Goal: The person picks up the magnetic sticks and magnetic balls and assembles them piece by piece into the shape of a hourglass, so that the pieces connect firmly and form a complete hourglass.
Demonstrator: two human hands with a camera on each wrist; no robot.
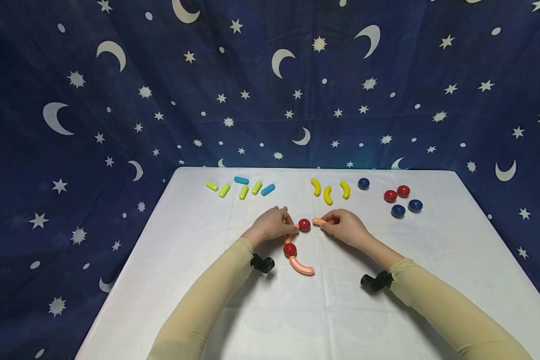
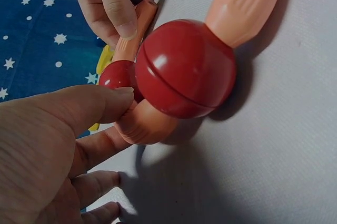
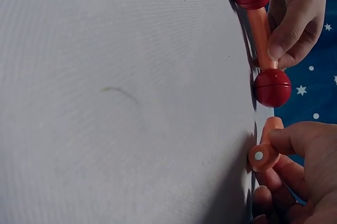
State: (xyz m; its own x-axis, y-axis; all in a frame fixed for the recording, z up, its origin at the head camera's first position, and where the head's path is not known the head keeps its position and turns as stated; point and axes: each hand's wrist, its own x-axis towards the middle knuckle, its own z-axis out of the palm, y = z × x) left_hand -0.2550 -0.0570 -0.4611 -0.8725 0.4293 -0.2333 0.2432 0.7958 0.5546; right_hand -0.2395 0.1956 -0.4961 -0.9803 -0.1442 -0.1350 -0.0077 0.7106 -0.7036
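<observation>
My left hand (image 1: 271,223) pinches a curved orange stick (image 1: 288,239) between thumb and forefinger, its other fingers spread. One red ball (image 1: 304,225) sits at the stick's far end and another red ball (image 1: 290,249) at its near end. From the near ball a second curved orange stick (image 1: 302,267) runs toward the right on the white table. A third orange stick (image 3: 264,155), with a pale round spot on its end, is pinched by my right hand (image 1: 345,228). A small gap separates this stick from the far red ball.
At the back left of the table (image 1: 198,300) lie several light green sticks (image 1: 224,190) and two blue sticks (image 1: 267,189). Yellow curved sticks (image 1: 327,195) lie at the back middle. Dark blue balls (image 1: 398,211) and two red balls (image 1: 390,195) are grouped at back right.
</observation>
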